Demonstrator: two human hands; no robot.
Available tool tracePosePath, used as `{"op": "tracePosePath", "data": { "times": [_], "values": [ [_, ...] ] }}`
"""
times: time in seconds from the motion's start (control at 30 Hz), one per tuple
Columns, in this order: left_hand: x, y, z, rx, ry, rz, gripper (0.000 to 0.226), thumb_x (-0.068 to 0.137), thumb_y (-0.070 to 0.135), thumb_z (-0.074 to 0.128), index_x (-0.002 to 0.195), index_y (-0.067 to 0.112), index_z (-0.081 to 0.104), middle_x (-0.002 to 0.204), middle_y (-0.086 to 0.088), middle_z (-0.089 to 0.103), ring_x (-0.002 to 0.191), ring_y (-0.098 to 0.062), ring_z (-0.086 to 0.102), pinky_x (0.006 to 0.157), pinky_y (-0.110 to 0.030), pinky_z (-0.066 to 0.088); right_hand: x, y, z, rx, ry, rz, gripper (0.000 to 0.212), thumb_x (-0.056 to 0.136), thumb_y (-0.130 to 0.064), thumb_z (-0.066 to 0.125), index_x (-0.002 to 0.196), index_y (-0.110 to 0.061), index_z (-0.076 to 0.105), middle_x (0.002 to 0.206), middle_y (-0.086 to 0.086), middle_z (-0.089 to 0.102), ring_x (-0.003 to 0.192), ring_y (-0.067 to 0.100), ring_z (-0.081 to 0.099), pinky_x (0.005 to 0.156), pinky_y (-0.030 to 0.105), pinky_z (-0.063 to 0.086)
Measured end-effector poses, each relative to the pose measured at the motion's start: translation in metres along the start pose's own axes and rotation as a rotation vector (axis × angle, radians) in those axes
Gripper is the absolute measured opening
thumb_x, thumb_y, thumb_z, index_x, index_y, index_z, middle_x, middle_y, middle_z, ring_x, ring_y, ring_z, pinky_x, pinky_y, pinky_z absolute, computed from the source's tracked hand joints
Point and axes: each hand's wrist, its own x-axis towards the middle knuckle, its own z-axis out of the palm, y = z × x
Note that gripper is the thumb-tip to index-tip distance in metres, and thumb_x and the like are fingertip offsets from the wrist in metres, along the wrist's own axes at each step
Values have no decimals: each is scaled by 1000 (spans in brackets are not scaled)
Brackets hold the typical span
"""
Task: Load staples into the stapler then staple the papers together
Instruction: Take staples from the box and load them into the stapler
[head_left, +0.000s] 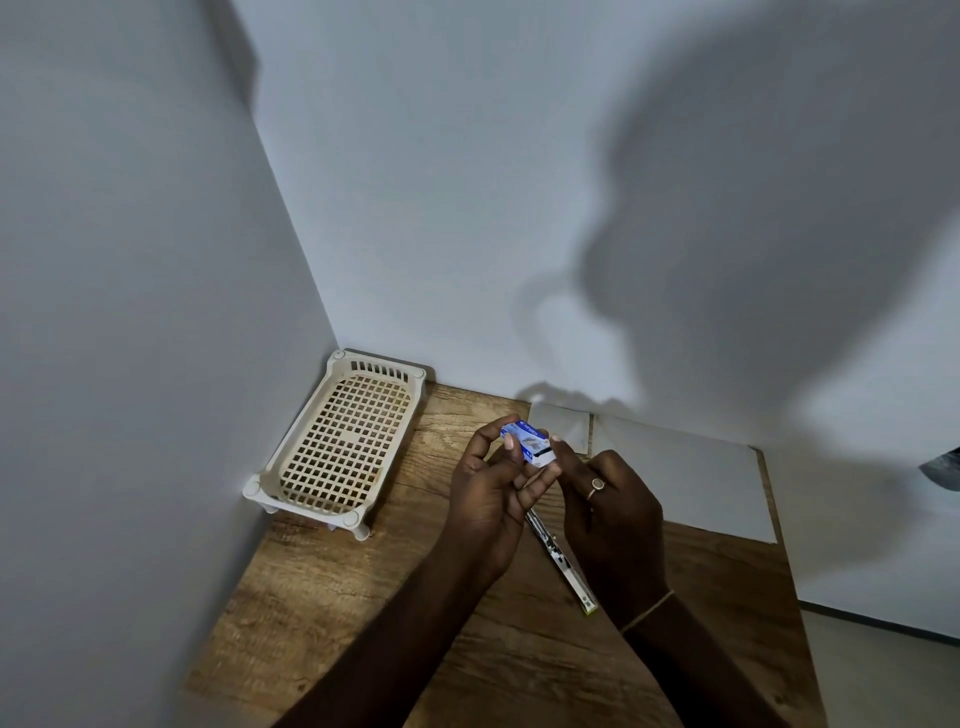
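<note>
**A:** Status check. Your left hand (485, 486) and right hand (605, 501) are both pinched on the small blue-and-white cardboard staple box (530, 443), held up over the brown wood-grain desk (332, 613). Left fingers curled round its near end, right fingertips on the far end. Can't tell whether the box is open yet.

**B:** And the stapler?

**A:** The long silver metal stapler with a green tip (558, 558) lies on the desk right under your hands, part hidden by them. It looks swung open flat, but that's a read, not certain. No staple strip visible in it.

**B:** Papers?

**A:** White paper sheets (685, 483) lie flat on the desk behind your right hand, near the wall, apart from the stapler. Cream plastic lattice tray (337, 441) sits in the left corner, nothing in it.

**B:** So progress?

**A:** Early, I'd say. You're on getting staples out. Left to do: load the strip, close the stapler, staple the sheets.
</note>
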Motion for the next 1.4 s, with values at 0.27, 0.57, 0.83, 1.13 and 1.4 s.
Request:
{"op": "tracePosePath", "data": {
  "times": [0.27, 0.57, 0.83, 1.13, 1.4],
  "values": [
    [1, 0, 1, 1, 37, -20, 28, 88, 8, 63, 116, 9, 65, 106, -16, 76, 93, -27, 75, 72, -34, 63, 10, 5, -10, -143, -79, -147, 44, 89, -2, 66, 131, -13, 67, 67, 7, 48, 55, 24, 45, 43, 33, 37],
    [3, 1, -2, 48, 59, -23, 21, 99, 3, 54, 116, 9, 64, 102, -16, 77, 91, -28, 76, 74, -36, 63, 16, 4, -16, -100, -56, -210, 23, 98, -16, 59, 110, -13, 78, 64, 7, 48, 54, 24, 43, 45, 33, 34],
    [3, 2, -3, 54, 30, -19, 26, 92, 1, 58, 116, 9, 65, 105, -18, 75, 89, -28, 76, 74, -35, 63, 21, 6, -16, -46, -48, -164, 15, 96, -18, 65, 94, -11, 78, 65, 5, 50, 54, 23, 46, 44, 33, 39],
    [8, 5, -10, 56, -3, 7, 24, 96, 1, 56, 118, 7, 62, 112, -21, 74, 96, -34, 75, 79, -35, 62, 33, 10, -7, 350, -101, 242, 20, 81, -23, 84, 100, -24, 78, 59, -9, 56, 56, 8, 56, 59, 16, 43],
    [14, 17, -16, 143, 14, 124, 31, 88, 10, 67, 119, 15, 65, 111, -15, 75, 96, -21, 74, 79, -33, 61, 32, -6, 14, 540, -112, 448, 22, 73, -36, 88, 91, -40, 77, 57, -2, 55, 50, 4, 49, 55, 12, 40]
  ]
}}
